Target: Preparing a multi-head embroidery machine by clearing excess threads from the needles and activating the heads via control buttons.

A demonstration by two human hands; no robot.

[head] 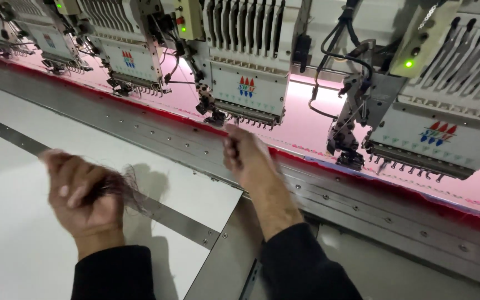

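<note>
My left hand (pixel 81 195) is closed around a small tangle of dark loose thread (pixel 119 183) above the white table. My right hand (pixel 246 155) reaches forward toward the needles of the middle embroidery head (pixel 245 89), its fingers pinched together just below the needle row; what it pinches is too blurred to see. Pink fabric (pixel 306 125) with a red edge lies stretched under the heads. Both forearms wear dark sleeves.
A row of white multi-needle embroidery heads runs across the top, one at the right (pixel 440 139) and others at the left (pixel 131 58). A grey metal frame rail (pixel 362 205) with screws borders the fabric. A white table top (pixel 18 233) has a metal strip (pixel 179 219) across it.
</note>
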